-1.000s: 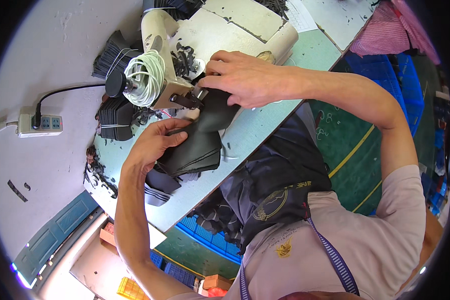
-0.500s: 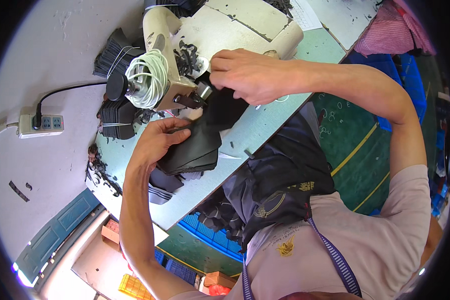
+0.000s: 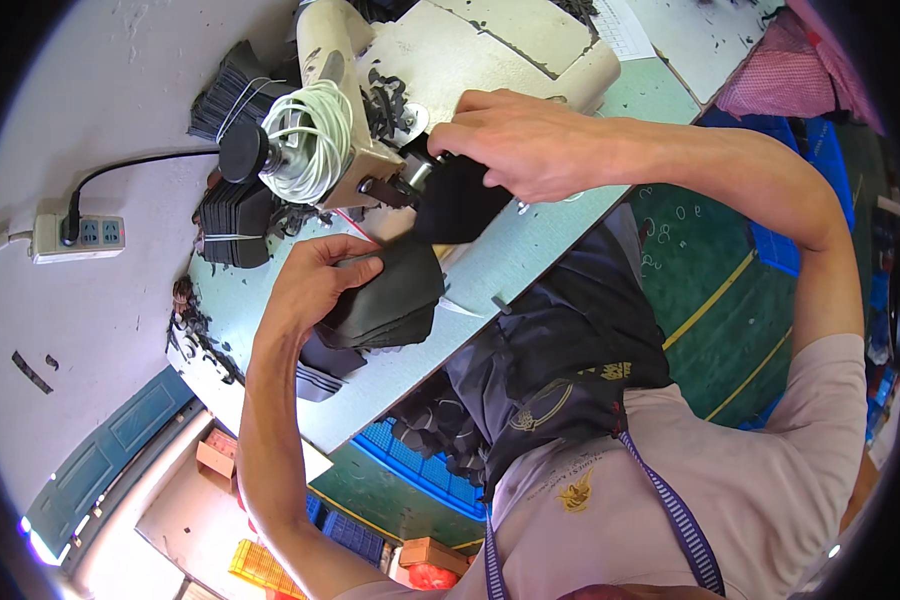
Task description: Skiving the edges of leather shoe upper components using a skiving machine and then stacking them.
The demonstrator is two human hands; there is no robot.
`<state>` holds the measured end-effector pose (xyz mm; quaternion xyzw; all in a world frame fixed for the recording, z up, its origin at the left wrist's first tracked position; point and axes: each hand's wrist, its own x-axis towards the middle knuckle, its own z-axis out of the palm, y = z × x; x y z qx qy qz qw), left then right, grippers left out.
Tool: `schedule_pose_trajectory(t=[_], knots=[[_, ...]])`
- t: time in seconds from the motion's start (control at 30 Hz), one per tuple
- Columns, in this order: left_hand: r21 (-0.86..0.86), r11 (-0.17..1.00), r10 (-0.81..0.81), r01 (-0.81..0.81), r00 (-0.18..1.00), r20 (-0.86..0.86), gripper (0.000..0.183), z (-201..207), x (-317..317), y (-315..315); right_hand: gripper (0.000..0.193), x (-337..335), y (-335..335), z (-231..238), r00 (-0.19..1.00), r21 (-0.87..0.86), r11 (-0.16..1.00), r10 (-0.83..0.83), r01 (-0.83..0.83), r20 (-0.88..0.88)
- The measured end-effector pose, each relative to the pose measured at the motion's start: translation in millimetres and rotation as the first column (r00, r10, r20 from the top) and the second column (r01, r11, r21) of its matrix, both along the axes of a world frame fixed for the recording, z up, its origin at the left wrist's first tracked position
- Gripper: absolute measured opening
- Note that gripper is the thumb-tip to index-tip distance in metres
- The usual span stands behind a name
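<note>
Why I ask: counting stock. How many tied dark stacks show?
2 clearly: the upper stack and the lower stack below it, both left of the coiled cord. More may be hidden or cut off at the picture's top.

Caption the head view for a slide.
Left hand gripping a dark stack, right hand on a black piece, at a cream machine on a pale green table.

Head-worn left fisheye, facing down. Close above worktable (image 3: 530, 235); wide reach takes in wearer's shirt (image 3: 620, 520) and floor (image 3: 692, 265).
</note>
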<state>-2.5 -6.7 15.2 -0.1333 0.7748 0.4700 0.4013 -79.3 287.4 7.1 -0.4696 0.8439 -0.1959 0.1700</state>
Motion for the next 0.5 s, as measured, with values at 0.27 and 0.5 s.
schedule_pose_trajectory(t=[0.27, 0.5], knots=[[-0.114, 0.993, 0.004, -0.005, 1.0, -0.009, 0.017, 10, -20, 19, 0.045, -10, 7, 15, 0.984, -0.143, 0.973, 0.178, -0.179, -0.017], [-0.066, 0.998, -0.013, 0.014, 1.0, 0.017, 0.026, 7, -13, 13, 0.031, -6, -1, 11, 0.998, 0.081, 0.997, -0.007, 0.001, 0.068]])
